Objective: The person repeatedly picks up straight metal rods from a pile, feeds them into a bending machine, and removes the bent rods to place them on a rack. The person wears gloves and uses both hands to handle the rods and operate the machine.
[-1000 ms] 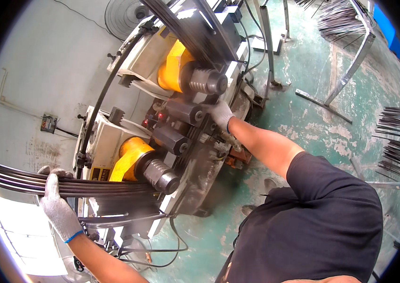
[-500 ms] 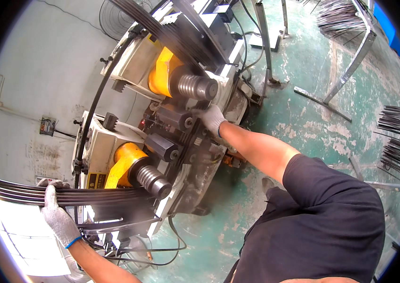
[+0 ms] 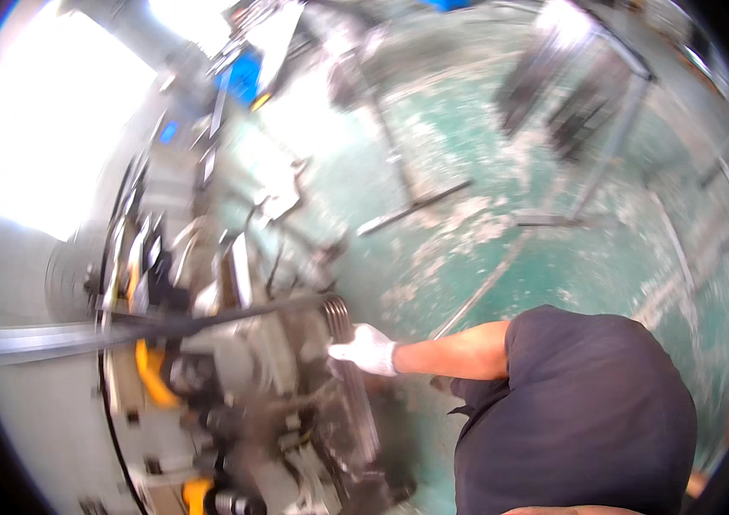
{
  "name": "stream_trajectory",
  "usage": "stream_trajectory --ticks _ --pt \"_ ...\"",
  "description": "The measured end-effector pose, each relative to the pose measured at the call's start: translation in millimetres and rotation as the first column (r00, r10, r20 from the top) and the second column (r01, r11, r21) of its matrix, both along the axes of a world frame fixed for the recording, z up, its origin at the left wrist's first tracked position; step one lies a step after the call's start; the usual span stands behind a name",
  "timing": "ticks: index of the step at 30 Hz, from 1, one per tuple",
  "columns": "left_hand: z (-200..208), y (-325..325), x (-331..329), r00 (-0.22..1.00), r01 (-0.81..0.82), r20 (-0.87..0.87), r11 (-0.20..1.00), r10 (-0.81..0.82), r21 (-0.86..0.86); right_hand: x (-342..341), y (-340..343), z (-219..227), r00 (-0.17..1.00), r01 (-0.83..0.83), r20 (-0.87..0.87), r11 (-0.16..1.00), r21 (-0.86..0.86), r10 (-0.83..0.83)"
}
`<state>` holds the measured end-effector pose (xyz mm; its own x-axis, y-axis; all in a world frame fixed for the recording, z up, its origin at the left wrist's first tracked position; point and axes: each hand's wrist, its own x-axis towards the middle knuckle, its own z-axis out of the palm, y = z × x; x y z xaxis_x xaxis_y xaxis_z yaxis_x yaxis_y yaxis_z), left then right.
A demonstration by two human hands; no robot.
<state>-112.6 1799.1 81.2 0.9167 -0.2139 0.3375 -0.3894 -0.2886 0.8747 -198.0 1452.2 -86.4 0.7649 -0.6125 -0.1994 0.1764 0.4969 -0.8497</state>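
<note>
Steel rods (image 3: 210, 319), a dark bundle of them, run across the left half of my view, from the pale wall side at the left to the bending machine (image 3: 244, 386), where the bundle ends near a ribbed roller (image 3: 339, 318). My whole picture is smeared by motion, so I cannot count the rods.

My right hand (image 3: 366, 348) wears a white glove and sits just below that roller, touching the machine's front edge. Its fingers point left toward the machine and look loosely curled; with the blur I cannot tell whether they are closed on anything or only pressing against the metal. The bare forearm runs right from the glove to my dark sleeve (image 3: 571, 403).

My left hand is out of the picture, so I can say nothing of its grip.

On the machine I see a yellow guard (image 3: 151, 378) just under the rods, and a 2nd yellow part (image 3: 195, 493) lower down near the bottom edge. Grey housings and dark cables crowd around them.

Behind the machine lies a green floor (image 3: 571, 257) with worn white patches. Metal frames (image 3: 588, 112) stand on it at the upper right, and a long bar (image 3: 416, 206) lies on it well apart from my hand.
</note>
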Motion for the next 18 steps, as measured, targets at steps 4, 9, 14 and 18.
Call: stream_trajectory --ticks 4,9,14,18 --pt "-144 -56 -83 0.811 0.269 -0.511 0.957 -0.286 -0.108 -194 -85 -13 0.878 0.18 -0.367 0.922 -0.342 -0.308" --pt "-272 -103 -191 0.361 0.454 -0.84 0.863 -0.406 -0.222 -444 -175 -13 0.637 0.467 -0.303 0.668 -0.58 -0.709" --pt "-337 -122 -296 0.079 0.397 -0.916 0.855 -0.394 -0.333 -594 -217 73 0.381 0.478 -0.123 0.309 -0.822 -0.916" --pt "-357 -179 -376 -0.055 0.315 -0.925 0.873 -0.376 -0.373 -694 -276 110 0.171 0.283 -0.017 0.066 -0.957 -0.985"
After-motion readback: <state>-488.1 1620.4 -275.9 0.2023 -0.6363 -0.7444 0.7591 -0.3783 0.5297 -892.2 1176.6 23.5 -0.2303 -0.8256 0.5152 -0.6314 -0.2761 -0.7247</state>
